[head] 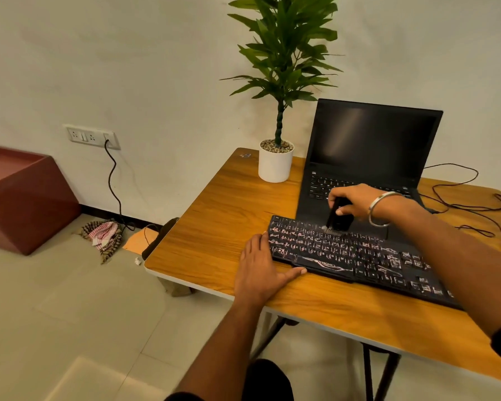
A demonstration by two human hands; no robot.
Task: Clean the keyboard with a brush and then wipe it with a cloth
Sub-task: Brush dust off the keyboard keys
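My right hand curls around the brush, bristles down on the keyboard's top rows to flick dust out. My left hand lies flat, fingers straight, at its 9 o'clock end, bracing it.
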